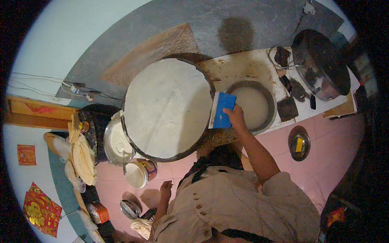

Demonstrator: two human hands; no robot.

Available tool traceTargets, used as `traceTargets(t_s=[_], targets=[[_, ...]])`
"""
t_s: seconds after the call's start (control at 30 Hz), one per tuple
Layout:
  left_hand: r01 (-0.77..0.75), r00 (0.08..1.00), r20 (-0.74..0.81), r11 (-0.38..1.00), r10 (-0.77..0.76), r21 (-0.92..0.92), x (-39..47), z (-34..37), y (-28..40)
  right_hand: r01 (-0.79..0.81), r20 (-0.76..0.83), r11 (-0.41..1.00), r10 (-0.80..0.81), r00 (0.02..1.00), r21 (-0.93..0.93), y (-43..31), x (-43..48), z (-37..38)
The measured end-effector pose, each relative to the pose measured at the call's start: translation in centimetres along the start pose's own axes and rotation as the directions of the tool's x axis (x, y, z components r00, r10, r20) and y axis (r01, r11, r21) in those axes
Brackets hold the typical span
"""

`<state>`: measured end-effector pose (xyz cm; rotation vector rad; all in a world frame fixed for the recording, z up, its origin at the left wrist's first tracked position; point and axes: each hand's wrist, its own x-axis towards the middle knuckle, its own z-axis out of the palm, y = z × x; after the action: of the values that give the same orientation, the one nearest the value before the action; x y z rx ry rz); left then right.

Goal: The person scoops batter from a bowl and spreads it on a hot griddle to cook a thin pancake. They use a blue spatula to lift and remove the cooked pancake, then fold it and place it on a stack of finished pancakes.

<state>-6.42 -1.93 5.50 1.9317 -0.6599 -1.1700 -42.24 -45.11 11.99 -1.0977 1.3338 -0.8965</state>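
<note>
A blue scraper (225, 111) with a pale edge is gripped in my right hand (236, 117), at the right rim of a large round griddle. Thin, pale batter or a flatbread sheet (167, 106) covers almost the whole griddle, leaving only its dark rim (209, 79) bare. Right behind the scraper stands a round basin (272, 104) of cloudy whitish liquid (253, 106). My left hand (166, 186) hangs low beside my body, over the floor, away from the griddle. Its fingers are too small to make out clearly, and nothing shows in it.
Left of the griddle are a metal bowl of batter (117, 133) with a utensil in it and a white bucket (136, 174). Dark cloths (287, 109) and a large dark pan (322, 65) occupy the right side. A metal dish (299, 142) lies on the pink tiled floor (279, 164).
</note>
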Motion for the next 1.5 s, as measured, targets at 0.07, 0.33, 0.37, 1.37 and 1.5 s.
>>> traceTargets(t_s=[0.07, 0.33, 0.37, 1.37, 1.5], targets=[[0.014, 1.0, -0.012, 1.0, -0.013, 0.025, -0.9, -0.9, -1.4, 0.086, -0.034, 0.992, -0.09, 0.995, -0.097, 0.8, 1.4, 0.1], [0.0, 0.998, 0.061, 1.0, 0.0, -0.002, -0.1, -1.6, -2.1, 0.076, -0.102, 0.975, -0.099, 0.99, -0.208, 0.4, 5.0, -0.2], [-0.008, 0.998, 0.061, 0.999, 0.01, -0.034, 0.4, -1.6, -1.9, 0.074, -0.071, 0.969, -0.094, 0.993, -0.237, 0.4, 4.6, -0.3], [0.272, 0.962, 0.039, 0.931, -0.271, -0.245, -2.9, -5.7, -10.5, 0.172, -0.059, 0.638, -0.324, 0.944, -0.751, -12.7, 20.5, 8.2], [0.23, 0.973, 0.086, 0.921, -0.214, -0.315, -3.1, -2.0, -8.0, 0.192, 0.083, 0.6, -0.204, 0.975, -0.777, -14.7, 27.6, 12.3]])
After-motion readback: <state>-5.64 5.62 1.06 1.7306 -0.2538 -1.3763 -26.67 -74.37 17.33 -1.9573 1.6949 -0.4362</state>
